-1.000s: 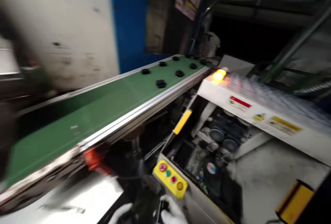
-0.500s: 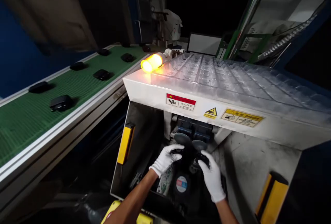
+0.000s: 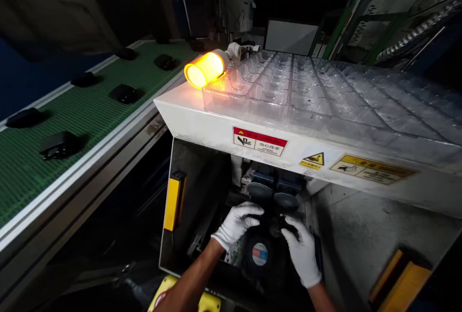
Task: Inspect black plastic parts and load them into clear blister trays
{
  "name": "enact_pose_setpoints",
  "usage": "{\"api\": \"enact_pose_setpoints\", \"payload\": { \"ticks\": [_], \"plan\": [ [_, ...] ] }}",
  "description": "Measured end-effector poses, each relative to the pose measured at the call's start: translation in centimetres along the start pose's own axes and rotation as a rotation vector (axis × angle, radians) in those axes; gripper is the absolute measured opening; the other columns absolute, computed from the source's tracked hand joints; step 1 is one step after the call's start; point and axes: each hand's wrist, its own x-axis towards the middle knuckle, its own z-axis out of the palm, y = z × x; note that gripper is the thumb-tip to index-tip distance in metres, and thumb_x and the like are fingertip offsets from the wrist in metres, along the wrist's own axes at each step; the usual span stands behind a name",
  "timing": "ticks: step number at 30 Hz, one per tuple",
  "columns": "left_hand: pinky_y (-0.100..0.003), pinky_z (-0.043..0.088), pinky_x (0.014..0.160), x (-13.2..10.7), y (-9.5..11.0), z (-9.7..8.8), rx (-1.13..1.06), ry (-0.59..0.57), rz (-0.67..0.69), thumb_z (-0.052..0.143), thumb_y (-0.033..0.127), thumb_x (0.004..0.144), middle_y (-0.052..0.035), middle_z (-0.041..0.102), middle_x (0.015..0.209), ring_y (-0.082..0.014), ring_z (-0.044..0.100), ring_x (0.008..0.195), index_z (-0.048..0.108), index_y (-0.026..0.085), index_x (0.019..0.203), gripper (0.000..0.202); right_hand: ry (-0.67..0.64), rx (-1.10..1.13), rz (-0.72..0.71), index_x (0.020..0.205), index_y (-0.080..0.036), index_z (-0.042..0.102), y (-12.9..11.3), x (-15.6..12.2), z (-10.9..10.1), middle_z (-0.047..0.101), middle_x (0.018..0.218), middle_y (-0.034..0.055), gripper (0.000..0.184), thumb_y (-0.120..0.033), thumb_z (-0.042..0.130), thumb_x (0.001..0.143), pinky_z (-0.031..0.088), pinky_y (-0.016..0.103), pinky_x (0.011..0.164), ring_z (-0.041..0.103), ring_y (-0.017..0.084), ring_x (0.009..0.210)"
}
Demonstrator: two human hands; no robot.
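1. Dim machinery fills the background, with a green conveyor belt (image 3: 32, 182) running along the left side and a white machine cover (image 3: 187, 119) across the middle.
2. Both forearms are bare and rise from the lower edge, reaching under the cover into the dark machine bay. They slant towards each other, the left one passing over a yellow control box (image 3: 164, 287).
3. The left hand (image 3: 236, 224), in a white glove, points inward with its fingers curved and the thumb beneath them. A dark gap shows between; whether it grips anything, one cannot tell.
4. The right hand (image 3: 300, 252), also gloved, faces it with bent fingers at a dark round shape (image 3: 276, 226) between the two hands. Whether the fingers are clamped on that shape or merely beside it cannot be told in the shadow.
5. Two grey discs (image 3: 260, 191) sit just beyond the fingertips; a black housing with a round red-and-blue label (image 3: 260, 254) lies on the near side, between the wrists.
6. The cover overhangs the bay, carrying a clear moulded tray (image 3: 252, 101) and warning stickers (image 3: 260, 141). An amber lamp (image 3: 205, 69) glows at its left corner.
7. Yellow-and-black strips (image 3: 174, 201) flank the opening; black parts (image 3: 124, 93) lie spaced along the belt.
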Motion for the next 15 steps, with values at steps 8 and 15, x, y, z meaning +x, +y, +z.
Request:
{"api": "enact_pose_setpoints", "payload": {
  "ticks": [8, 15],
  "plan": [
    [-0.035, 0.051, 0.092, 0.0, -0.5, -0.1, -0.028, 0.000, 0.029, 0.077, 0.030, 0.077, -0.0087, 0.069, 0.104, -0.0221, 0.064, 0.098, 0.075, 0.021, 0.103, 0.027, 0.048, 0.006, -0.059, 0.103, -0.021, 0.067, 0.3, -0.3, 0.3, 0.068, 0.109, 0.0091, 0.016, -0.023, 0.063, 0.087, 0.056, 0.041, 0.092, 0.064, 0.022, 0.102],
    [-0.034, 0.050, 0.094, -0.1, -0.8, 0.3, -0.011, 0.012, -0.003, 0.076, 0.029, 0.079, -0.0074, 0.067, 0.108, -0.0218, 0.064, 0.102, 0.074, 0.023, 0.103, 0.025, 0.135, 0.007, -0.191, 0.105, -0.022, 0.062, 3.0, -1.2, 1.4, 0.067, 0.112, 0.0082, 0.018, -0.017, 0.062, 0.088, 0.058, 0.038, 0.087, 0.065, 0.020, 0.105]
  ]
}}
